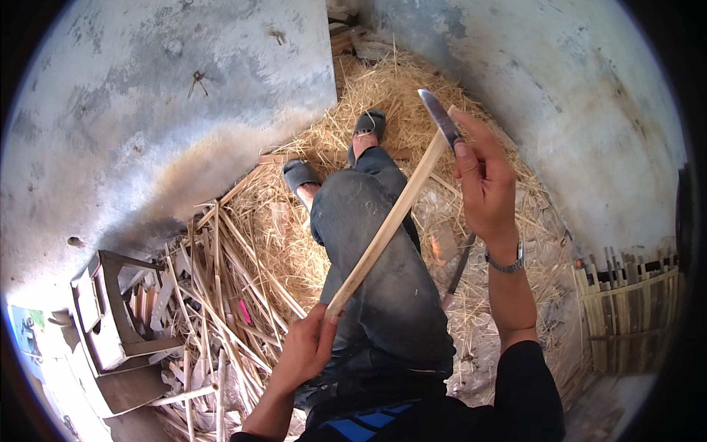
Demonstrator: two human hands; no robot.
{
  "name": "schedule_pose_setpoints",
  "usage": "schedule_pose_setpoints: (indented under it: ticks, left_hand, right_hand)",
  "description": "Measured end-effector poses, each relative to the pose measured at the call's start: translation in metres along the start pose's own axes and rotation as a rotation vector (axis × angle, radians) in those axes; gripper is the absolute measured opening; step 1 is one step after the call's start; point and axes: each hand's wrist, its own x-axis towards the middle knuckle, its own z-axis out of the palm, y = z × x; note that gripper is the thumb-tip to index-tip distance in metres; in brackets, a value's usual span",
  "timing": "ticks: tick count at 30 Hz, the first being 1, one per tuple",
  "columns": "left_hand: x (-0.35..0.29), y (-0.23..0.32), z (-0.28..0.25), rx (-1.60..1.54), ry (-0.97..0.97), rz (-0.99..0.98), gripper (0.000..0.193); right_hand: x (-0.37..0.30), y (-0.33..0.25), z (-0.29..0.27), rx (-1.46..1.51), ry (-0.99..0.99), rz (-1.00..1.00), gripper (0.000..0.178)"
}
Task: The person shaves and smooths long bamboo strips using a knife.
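Observation:
A long, flat pale strip of bamboo or wood (390, 225) slants across my raised thigh. My left hand (307, 345) is closed around its lower end, thumb on top. Near the strip's upper end, my right hand (487, 177) is closed on a knife, its thumb by the base of the blade. The knife's curved metal blade (437, 116) points up and left and crosses over the strip. My right fingers hide the grip. A dark, thin rod (460, 265) shows below that hand; whether it belongs to the knife I cannot tell.
Straw (390, 81) covers the floor around my sandalled feet. To the left lie a heap of thin sticks (221, 295) and a wooden frame (110, 309). A slatted basket (630, 313) stands at the right. Worn plaster walls (184, 88) rise on both sides.

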Motion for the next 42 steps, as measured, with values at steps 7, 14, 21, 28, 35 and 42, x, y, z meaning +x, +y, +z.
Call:
schedule_pose_setpoints:
  ticks: [7, 14, 21, 28, 35, 42]
  left_hand:
    - [0.001, 0.010, 0.002, 0.018, 0.053, 0.007, 0.022]
    - [0.002, 0.019, 0.007, 0.048, 0.067, -0.024, 0.021]
    - [0.007, 0.016, 0.011, -0.014, 0.057, 0.033, 0.019]
    - [0.022, 0.020, 0.011, -0.125, 0.003, 0.009, 0.021]
    - [0.023, 0.029, 0.010, -0.180, 0.015, -0.024, 0.021]
    - [0.012, 0.019, 0.012, -0.100, 0.162, 0.036, 0.026]
  right_hand:
    - [0.006, 0.031, 0.007, -0.123, -0.104, -0.147, 0.038]
    - [-0.020, 0.021, 0.015, -0.064, -0.217, -0.055, 0.041]
    - [-0.051, 0.006, 0.014, -0.023, -0.387, -0.040, 0.047]
    - [-0.093, -0.022, 0.011, -0.009, -0.678, -0.077, 0.050]
    - [-0.076, -0.011, 0.002, 0.259, -0.333, 0.151, 0.037]
    - [-0.035, 0.015, -0.010, 0.013, -0.042, 0.028, 0.041]
